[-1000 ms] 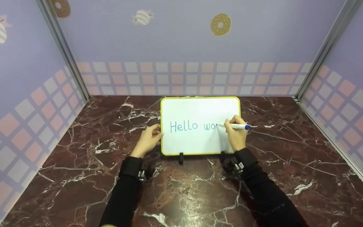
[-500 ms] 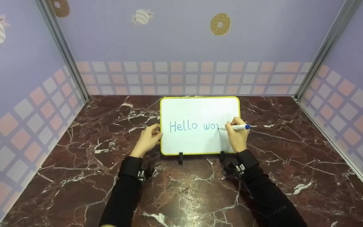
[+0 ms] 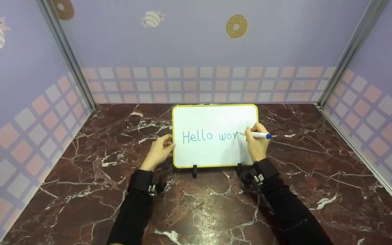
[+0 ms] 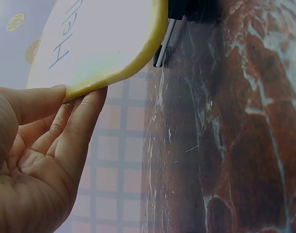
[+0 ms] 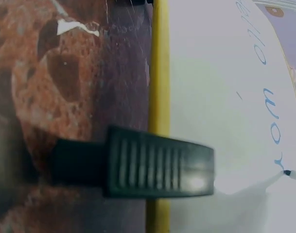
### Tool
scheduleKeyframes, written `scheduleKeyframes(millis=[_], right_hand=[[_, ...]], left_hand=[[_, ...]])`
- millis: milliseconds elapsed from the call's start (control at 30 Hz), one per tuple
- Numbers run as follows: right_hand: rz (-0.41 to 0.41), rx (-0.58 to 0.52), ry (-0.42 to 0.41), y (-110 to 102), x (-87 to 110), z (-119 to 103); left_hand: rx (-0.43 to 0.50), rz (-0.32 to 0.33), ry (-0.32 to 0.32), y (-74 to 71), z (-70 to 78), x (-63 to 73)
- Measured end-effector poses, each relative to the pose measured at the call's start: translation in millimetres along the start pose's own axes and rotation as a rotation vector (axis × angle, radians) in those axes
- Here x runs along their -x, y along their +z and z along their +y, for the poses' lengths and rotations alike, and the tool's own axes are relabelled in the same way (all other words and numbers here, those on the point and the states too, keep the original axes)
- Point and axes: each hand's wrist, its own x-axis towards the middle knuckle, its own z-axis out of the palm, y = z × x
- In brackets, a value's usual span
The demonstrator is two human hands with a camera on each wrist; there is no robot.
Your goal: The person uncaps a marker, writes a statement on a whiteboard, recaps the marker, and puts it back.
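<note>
A whiteboard with a yellow frame stands propped up, bearing "Hello wor" in blue handwriting. At its left edge my left hand pinches the frame, thumb on the front and fingers behind, as the left wrist view shows with the hand at the board's yellow corner. A white marker with a blue end is held in my right hand. In the right wrist view the marker's dark tip touches the board at the end of the "r"; the right hand itself is out of that view.
Two black feet, the left and the right, support the board's lower edge. One fills the middle of the right wrist view as a ribbed black clip. The dark red marbled tabletop meets patterned walls behind and at both sides.
The marker and right hand have moved down, then back up and slightly right, and an "r" now follows "wo". The left hand keeps its hold on the frame.
</note>
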Motion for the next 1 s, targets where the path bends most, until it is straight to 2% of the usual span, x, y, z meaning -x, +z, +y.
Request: scheduleKeyframes(millis=[133, 567, 800, 1000], right_hand=[[0.003, -0.034, 0.017, -4.5, -0.5, 1.6], [-0.032, -0.039, 0.081, -9.1, -4.4, 6.6], [-0.033, -0.006, 0.079, -8.1, -5.8, 8.9], [-0.056, 0.008, 0.042, -10.4, -0.4, 7.3]], left_hand=[[-0.005, -0.004, 0.0, 0.0, -1.1, 0.7], [0.011, -0.005, -0.009, 0.7, -2.5, 0.9], [0.014, -0.013, -0.006, 1.3, -2.5, 1.0], [0.003, -0.01, 0.001, -0.1, -1.0, 0.4]])
